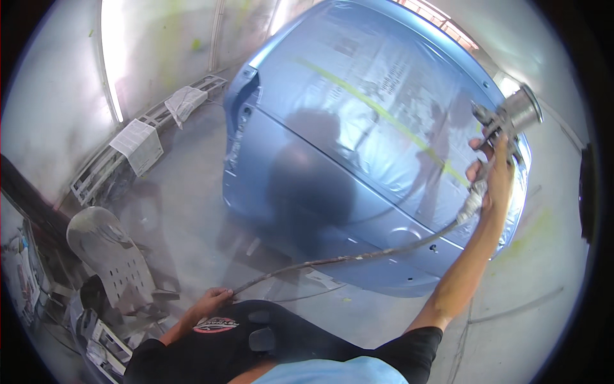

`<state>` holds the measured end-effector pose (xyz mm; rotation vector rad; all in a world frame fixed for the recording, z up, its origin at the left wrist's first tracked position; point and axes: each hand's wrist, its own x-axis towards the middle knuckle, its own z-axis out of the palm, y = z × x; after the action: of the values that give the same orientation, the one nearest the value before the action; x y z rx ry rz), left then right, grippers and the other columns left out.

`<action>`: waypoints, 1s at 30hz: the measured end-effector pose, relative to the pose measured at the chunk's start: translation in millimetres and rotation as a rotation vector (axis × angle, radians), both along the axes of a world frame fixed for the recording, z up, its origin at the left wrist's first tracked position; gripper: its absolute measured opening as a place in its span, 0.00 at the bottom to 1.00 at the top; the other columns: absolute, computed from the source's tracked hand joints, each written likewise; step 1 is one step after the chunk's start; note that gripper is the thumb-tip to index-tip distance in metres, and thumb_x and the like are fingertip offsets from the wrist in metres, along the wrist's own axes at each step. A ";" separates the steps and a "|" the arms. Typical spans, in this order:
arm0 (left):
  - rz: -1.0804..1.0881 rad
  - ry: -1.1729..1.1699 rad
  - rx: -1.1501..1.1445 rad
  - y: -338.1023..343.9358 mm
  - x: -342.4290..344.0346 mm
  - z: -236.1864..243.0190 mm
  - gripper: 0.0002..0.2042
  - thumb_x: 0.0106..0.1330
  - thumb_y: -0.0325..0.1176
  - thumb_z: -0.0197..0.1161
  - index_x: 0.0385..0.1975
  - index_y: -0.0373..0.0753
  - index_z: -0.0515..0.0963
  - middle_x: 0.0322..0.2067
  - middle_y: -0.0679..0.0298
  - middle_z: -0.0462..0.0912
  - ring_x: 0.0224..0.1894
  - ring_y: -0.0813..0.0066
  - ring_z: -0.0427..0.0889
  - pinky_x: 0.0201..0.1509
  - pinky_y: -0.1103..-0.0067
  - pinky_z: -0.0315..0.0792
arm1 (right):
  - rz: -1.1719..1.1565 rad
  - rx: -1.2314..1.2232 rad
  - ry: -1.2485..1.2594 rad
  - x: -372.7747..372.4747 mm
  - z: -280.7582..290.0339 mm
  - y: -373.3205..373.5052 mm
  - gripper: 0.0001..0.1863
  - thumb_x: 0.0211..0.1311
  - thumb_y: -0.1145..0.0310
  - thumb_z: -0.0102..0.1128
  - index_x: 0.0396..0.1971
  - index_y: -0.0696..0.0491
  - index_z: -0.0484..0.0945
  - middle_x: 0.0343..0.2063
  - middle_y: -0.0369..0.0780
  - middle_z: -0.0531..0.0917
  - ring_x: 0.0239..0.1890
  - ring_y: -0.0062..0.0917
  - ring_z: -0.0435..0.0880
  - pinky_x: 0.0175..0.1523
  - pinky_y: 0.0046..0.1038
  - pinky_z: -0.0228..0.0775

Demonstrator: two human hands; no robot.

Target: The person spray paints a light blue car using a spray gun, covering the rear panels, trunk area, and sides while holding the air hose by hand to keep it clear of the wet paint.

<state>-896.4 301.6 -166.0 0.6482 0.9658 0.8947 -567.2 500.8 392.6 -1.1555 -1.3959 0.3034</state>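
My right hand (500,160) is raised at the right, closed round the handle of a spray gun (524,109) with a metal cup on top. Pale wrapping covers the fitting below the handle. From there an air hose (345,258) sags across to my left hand (214,301), whose fingers are closed on it near my waist. In front stands a light blue car tailgate (377,246). Clear masking film (364,64) covers its window, with a yellow-green tape strip (377,110) running diagonally over it. The gun is close to the tailgate's right side; whether spray comes out cannot be seen.
A chair with a perforated seat (128,275) stands at the left, beside stacked parts. Along the left wall lies a metal frame (153,115) with paper sheets (137,144) on it. More hose (518,312) lies on the floor at right.
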 end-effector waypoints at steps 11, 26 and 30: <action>0.099 0.004 0.128 -25.2 -121.2 -34.6 0.22 0.74 0.48 0.51 0.37 0.33 0.81 0.30 0.66 0.81 0.34 0.80 0.76 0.40 0.79 0.69 | 0.413 -0.052 -0.210 -227.4 -13.5 83.6 0.24 0.71 0.50 0.51 0.51 0.57 0.77 0.26 0.40 0.80 0.10 0.21 0.74 0.14 0.21 0.63; 0.311 -0.025 0.046 -21.2 -124.3 7.8 0.18 0.73 0.44 0.55 0.33 0.34 0.81 0.27 0.69 0.79 0.32 0.81 0.76 0.39 0.82 0.69 | 0.526 -0.293 -0.418 -270.3 -5.6 145.8 0.28 0.68 0.46 0.54 0.45 0.61 0.74 0.25 0.41 0.81 0.11 0.23 0.75 0.15 0.24 0.66; 0.214 0.017 0.167 -4.1 -118.4 38.0 0.19 0.73 0.46 0.55 0.36 0.33 0.81 0.28 0.69 0.80 0.32 0.80 0.76 0.40 0.81 0.70 | 0.317 -0.154 -0.333 -255.5 58.8 193.1 0.27 0.67 0.45 0.56 0.44 0.59 0.75 0.24 0.40 0.81 0.11 0.23 0.75 0.15 0.25 0.66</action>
<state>-1014.8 297.5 -128.0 0.7034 0.9952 1.1698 -822.8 693.9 451.4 -1.1432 -1.8827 0.4650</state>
